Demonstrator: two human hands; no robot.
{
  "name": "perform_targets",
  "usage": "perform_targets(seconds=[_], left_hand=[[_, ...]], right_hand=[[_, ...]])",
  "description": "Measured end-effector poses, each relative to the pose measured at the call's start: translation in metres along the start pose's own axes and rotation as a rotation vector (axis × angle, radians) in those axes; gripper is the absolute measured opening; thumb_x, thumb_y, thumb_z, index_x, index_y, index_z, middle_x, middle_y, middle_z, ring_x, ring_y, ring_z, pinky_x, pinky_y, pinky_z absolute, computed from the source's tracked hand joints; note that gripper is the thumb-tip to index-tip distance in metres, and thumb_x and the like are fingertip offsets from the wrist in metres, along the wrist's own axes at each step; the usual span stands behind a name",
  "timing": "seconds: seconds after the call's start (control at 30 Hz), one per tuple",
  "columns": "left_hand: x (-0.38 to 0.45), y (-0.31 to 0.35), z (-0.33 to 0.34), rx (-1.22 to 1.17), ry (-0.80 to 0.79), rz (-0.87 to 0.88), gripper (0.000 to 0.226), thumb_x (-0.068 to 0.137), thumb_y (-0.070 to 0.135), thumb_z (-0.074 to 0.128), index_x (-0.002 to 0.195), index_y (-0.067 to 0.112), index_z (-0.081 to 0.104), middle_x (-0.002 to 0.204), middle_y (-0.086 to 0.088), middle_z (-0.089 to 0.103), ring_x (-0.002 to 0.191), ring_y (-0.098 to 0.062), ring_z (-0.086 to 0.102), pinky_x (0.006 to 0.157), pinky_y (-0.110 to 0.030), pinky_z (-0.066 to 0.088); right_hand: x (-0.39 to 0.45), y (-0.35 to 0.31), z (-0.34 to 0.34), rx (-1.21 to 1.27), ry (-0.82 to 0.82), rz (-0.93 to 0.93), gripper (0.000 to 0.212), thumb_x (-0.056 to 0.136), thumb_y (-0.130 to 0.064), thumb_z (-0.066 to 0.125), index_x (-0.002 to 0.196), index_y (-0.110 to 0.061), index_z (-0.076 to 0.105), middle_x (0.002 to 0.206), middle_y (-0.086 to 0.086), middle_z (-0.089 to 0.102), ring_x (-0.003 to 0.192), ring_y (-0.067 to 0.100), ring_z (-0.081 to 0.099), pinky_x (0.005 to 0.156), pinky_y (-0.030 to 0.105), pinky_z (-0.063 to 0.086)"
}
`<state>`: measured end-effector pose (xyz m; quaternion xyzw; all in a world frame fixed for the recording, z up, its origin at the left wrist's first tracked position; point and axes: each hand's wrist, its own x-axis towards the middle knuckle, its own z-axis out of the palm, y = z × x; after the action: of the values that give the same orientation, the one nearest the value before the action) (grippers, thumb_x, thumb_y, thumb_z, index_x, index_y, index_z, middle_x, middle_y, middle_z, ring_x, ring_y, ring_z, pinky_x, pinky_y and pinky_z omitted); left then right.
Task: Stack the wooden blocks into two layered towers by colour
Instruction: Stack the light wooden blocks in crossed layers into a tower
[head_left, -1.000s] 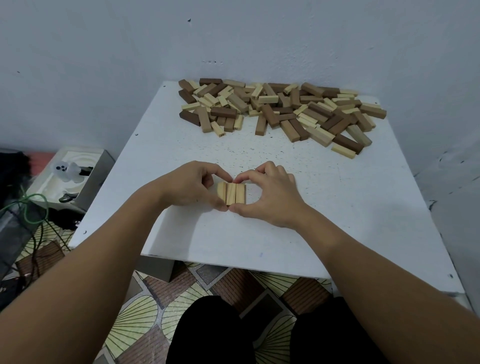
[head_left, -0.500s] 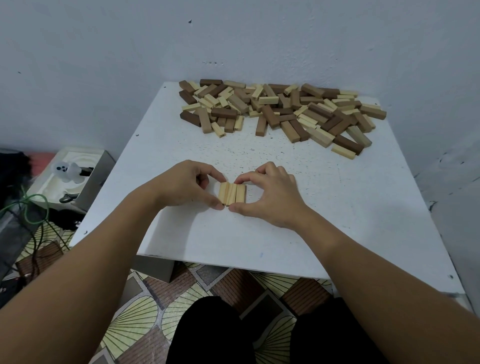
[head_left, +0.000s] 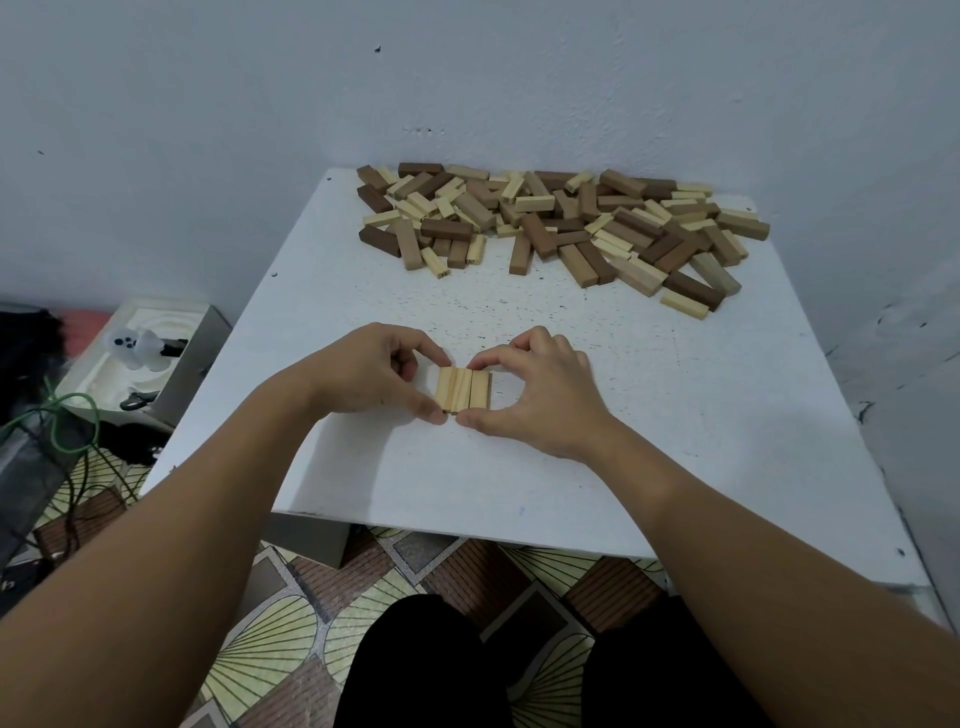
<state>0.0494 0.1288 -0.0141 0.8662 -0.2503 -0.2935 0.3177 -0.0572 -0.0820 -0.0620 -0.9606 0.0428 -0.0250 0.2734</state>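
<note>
Three light wooden blocks (head_left: 462, 389) lie side by side as one flat row in the middle of the white table (head_left: 701, 441). My left hand (head_left: 371, 371) pinches the row's left part between forefinger and thumb. My right hand (head_left: 540, 392) pinches the right part the same way, thumb at the near end, forefinger at the far end. A loose pile of light and dark brown blocks (head_left: 561, 223) is spread along the table's far edge by the wall.
The table stands in a corner, with walls behind and to the right. Left of it on the floor sit an open box with white foam (head_left: 140, 364) and green cables (head_left: 57, 421). My knees in black trousers (head_left: 519, 670) are below the near edge.
The hands have stayed around the three light blocks with only small finger shifts; the left forefinger and thumb have closed in on the row's ends. The row stays where it was.
</note>
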Motion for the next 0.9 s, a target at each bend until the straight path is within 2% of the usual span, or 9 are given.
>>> perform_targets(seconds=[0.4,0.53,0.63,0.73,0.8,0.9], left_hand=[[-0.002,0.003,-0.002,-0.034,-0.027,-0.021,0.055,0.060,0.035,0.100,0.110,0.037,0.075,0.077,0.008,0.056,0.067,-0.006,0.048,0.067,-0.028,0.036],[0.002,0.005,-0.007,-0.153,0.004,-0.024,0.035,0.078,0.033,0.090,0.110,0.034,0.076,0.082,0.000,0.059,0.078,-0.013,0.052,0.074,-0.034,0.038],[0.014,0.012,-0.004,-0.139,0.156,-0.033,0.014,0.092,0.034,0.077,0.105,0.030,0.075,0.084,-0.002,0.060,0.078,-0.015,0.052,0.069,-0.030,0.039],[0.035,0.028,0.009,-0.118,0.308,0.006,0.011,0.096,0.033,0.072,0.100,0.022,0.074,0.073,0.006,0.055,0.065,-0.011,0.047,0.057,-0.023,0.034],[0.051,0.043,0.019,-0.071,0.338,0.041,0.015,0.096,0.037,0.072,0.098,0.023,0.073,0.073,0.007,0.056,0.064,-0.009,0.048,0.055,-0.024,0.034],[0.077,0.068,0.034,0.013,0.343,0.109,0.019,0.095,0.042,0.071,0.104,0.026,0.072,0.082,0.004,0.063,0.069,-0.010,0.055,0.058,-0.025,0.038]], right_hand=[[0.000,0.000,-0.002,0.014,-0.012,0.000,0.072,0.067,-0.082,0.072,0.131,-0.052,0.057,0.120,-0.016,0.040,0.123,0.008,0.034,0.100,0.034,0.022],[0.002,0.001,-0.003,0.067,-0.015,0.006,0.071,0.076,-0.087,0.057,0.136,-0.050,0.053,0.121,-0.016,0.043,0.122,0.009,0.037,0.104,0.037,0.027],[0.007,0.005,-0.007,0.292,0.048,0.060,0.045,0.095,-0.066,0.055,0.133,-0.043,0.059,0.117,-0.013,0.049,0.114,0.008,0.046,0.105,0.037,0.037],[0.016,0.010,-0.021,0.526,0.133,0.141,0.028,0.104,-0.043,0.056,0.129,-0.033,0.064,0.110,-0.008,0.050,0.094,0.005,0.052,0.087,0.024,0.044],[0.023,0.021,-0.031,0.462,0.196,0.164,0.025,0.104,-0.040,0.056,0.127,-0.033,0.064,0.106,-0.009,0.051,0.094,0.008,0.055,0.081,0.022,0.045],[0.030,0.047,-0.047,0.353,0.249,0.202,0.026,0.103,-0.039,0.058,0.127,-0.031,0.064,0.106,-0.007,0.053,0.100,0.014,0.056,0.085,0.028,0.049]])
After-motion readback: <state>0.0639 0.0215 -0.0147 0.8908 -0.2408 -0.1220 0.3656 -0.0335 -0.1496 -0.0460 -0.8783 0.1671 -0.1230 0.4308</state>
